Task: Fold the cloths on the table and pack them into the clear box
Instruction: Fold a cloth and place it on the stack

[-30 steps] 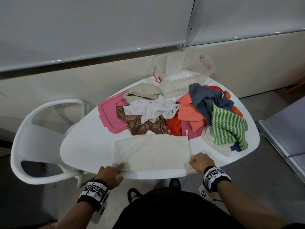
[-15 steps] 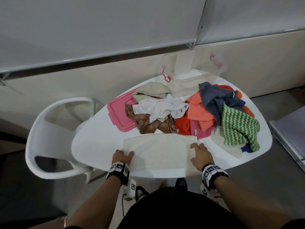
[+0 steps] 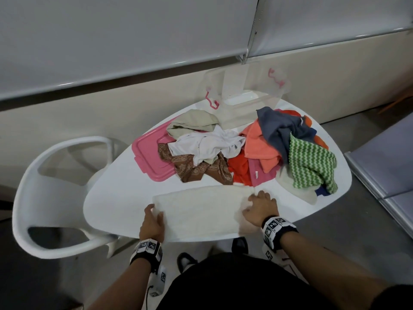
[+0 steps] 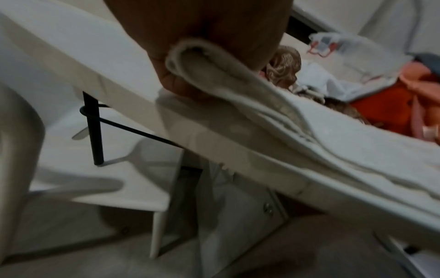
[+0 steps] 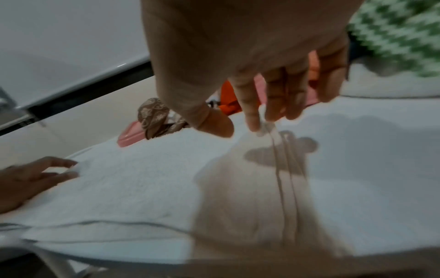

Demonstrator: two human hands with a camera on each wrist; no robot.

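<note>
A cream towel (image 3: 201, 209) lies folded in layers along the near edge of the white table (image 3: 111, 186). My left hand (image 3: 154, 218) grips its left end; in the left wrist view the thumb and curled fingers pinch the rolled towel edge (image 4: 214, 62). My right hand (image 3: 260, 204) rests on the right end with fingers spread and nearly straight, the fingertips (image 5: 252, 122) touching the towel (image 5: 142, 188). A heap of loose cloths (image 3: 245, 148) fills the table's middle and right. The clear box (image 3: 245, 90) with pink latches stands at the far edge.
A pink lid (image 3: 147, 157) lies left of the heap, partly under a brown patterned cloth (image 3: 196, 168). A white chair (image 3: 55, 175) stands close to the table's left side. A green zigzag cloth (image 3: 310, 166) sits at the right. A wall runs behind the box.
Both hands have moved from the towel's near corners at the table edge up along its short ends. The left hand now pinches the left end; the right lies on the right end.
</note>
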